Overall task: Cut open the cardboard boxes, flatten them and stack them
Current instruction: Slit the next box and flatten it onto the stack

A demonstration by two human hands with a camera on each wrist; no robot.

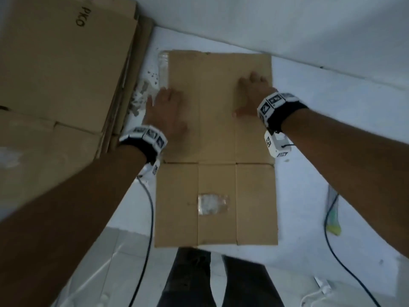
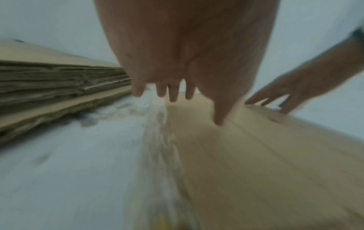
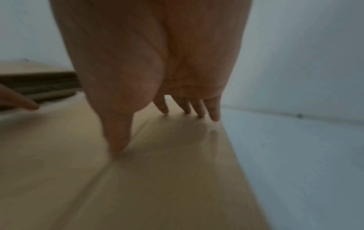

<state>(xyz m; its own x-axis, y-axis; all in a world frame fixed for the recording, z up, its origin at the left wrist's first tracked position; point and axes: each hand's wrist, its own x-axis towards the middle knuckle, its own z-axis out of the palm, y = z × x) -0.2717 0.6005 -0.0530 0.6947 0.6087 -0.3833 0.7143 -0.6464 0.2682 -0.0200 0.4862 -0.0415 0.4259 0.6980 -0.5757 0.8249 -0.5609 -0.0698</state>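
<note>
A flattened brown cardboard box lies on the white floor in front of me, a patch of clear tape on its near half. My left hand presses flat on its left edge with fingers spread straight. My right hand presses flat near its far right edge, fingertips and thumb down on the cardboard. Neither hand holds anything. A strip of loose clear tape runs along the box's far left edge.
A stack of flattened cardboard boxes lies at the left, its layered edge close to my left hand. The white wall rises just behind. Black cables trail on the floor. My dark trouser legs stand at the near edge.
</note>
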